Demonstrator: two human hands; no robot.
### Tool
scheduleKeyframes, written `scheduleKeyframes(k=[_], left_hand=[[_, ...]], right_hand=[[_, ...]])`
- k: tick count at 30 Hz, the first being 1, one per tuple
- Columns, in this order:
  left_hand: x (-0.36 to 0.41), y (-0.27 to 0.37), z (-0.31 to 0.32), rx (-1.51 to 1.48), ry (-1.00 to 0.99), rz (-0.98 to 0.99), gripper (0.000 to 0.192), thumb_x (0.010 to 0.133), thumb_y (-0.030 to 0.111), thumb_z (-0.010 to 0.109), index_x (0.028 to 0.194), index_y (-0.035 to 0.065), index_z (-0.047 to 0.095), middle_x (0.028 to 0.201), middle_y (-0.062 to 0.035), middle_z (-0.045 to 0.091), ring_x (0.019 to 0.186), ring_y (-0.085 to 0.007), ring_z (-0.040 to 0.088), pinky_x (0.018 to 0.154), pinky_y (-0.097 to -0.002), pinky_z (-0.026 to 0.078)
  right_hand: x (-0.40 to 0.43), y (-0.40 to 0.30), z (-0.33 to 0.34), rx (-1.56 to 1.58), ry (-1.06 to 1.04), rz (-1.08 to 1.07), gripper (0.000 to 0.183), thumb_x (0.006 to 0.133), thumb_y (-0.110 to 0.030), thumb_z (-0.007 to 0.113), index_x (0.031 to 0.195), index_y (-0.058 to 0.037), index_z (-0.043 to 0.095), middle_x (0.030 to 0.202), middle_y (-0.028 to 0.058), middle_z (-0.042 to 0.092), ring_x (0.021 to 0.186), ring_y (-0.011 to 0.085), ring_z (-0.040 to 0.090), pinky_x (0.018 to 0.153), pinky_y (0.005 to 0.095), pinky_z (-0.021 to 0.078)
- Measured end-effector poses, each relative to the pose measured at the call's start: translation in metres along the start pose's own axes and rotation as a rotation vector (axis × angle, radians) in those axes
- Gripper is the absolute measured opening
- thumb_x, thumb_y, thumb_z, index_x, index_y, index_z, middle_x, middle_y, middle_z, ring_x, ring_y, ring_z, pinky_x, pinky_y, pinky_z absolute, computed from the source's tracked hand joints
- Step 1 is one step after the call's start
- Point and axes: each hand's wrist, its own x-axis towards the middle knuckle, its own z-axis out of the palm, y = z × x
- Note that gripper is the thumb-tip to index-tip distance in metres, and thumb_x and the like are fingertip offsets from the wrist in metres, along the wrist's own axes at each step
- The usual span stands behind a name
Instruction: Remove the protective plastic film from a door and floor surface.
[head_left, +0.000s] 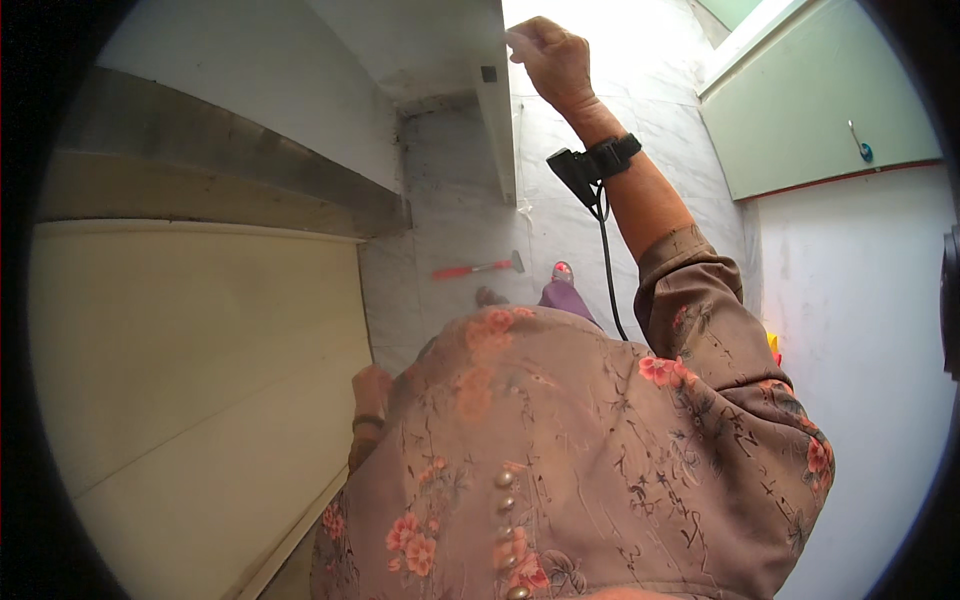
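My right hand (553, 58) is raised at the top of the head view, with its curled fingertips at the edge of an upright white panel or door (496, 112). Whether they grip that edge or only touch it cannot be told. A black strapped device (600, 161) with a cable sits on that wrist. On the left, low beside my body, my left hand (373, 386) shows only in part; its fingers and anything in them are hidden. A red-handled tool with a dark head, perhaps a hammer or scraper (480, 268), lies on the floor in front of my feet.
Marble-patterned tiles (457, 180) cover the floor. A cream panel (202, 337) stands close on the left, below a grey ledge (225, 172). To the right are a pale green cabinet (810, 112) with something small and blue on it, and a white wall (855, 300). My shoe (562, 273) is near the tool.
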Motion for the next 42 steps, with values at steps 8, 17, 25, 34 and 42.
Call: scheduleKeyframes(k=[8,17,25,34,42], left_hand=[[-0.003,0.019,0.036,-0.446,0.056,-0.007,0.018,0.075,0.019,0.057,0.069,0.0019,0.059,0.065,-0.0091,0.059,0.054,-0.0217,0.056,0.049,-0.0309,0.043],[-0.003,0.044,0.030,-0.536,-0.046,-0.143,0.018,0.076,0.019,0.057,0.069,0.0018,0.059,0.065,-0.0086,0.059,0.054,-0.0209,0.056,0.049,-0.0305,0.042],[0.008,0.052,0.024,-0.589,-0.084,-0.182,0.018,0.077,0.019,0.056,0.069,0.0018,0.059,0.065,-0.0083,0.059,0.054,-0.0203,0.056,0.049,-0.0301,0.042],[0.013,0.059,0.017,-0.614,-0.110,-0.203,0.019,0.077,0.019,0.056,0.070,0.0017,0.059,0.065,-0.0078,0.058,0.054,-0.0196,0.055,0.049,-0.0296,0.042],[0.015,0.064,0.012,-0.618,-0.129,-0.209,0.019,0.078,0.019,0.055,0.070,0.0016,0.059,0.065,-0.0074,0.058,0.054,-0.0190,0.055,0.049,-0.0293,0.042]], right_hand=[[-0.004,-0.008,0.009,0.041,-0.084,-0.140,0.015,0.081,-0.014,0.054,0.081,-0.0005,0.060,0.070,0.0111,0.065,0.063,0.0185,0.065,0.060,0.0285,0.0513],[-0.019,-0.026,0.008,0.252,-0.100,0.043,0.014,0.083,-0.010,0.050,0.076,-0.0012,0.060,0.076,0.0051,0.062,0.061,0.0148,0.066,0.058,0.0237,0.0513],[-0.021,-0.035,-0.013,0.114,-0.145,-0.237,0.014,0.085,-0.012,0.055,0.082,0.0002,0.060,0.066,0.0081,0.064,0.062,0.0116,0.065,0.058,0.0225,0.0511],[-0.034,-0.021,0.005,0.043,-0.086,-0.107,0.023,0.086,-0.026,0.059,0.087,-0.0032,0.064,0.074,0.0081,0.066,0.059,0.0134,0.064,0.056,0.0254,0.0512],[-0.010,-0.046,0.008,-0.149,0.067,-0.457,0.013,0.081,-0.020,0.062,0.079,-0.0065,0.063,0.070,0.0068,0.062,0.063,0.0234,0.063,0.057,0.0332,0.0493]])
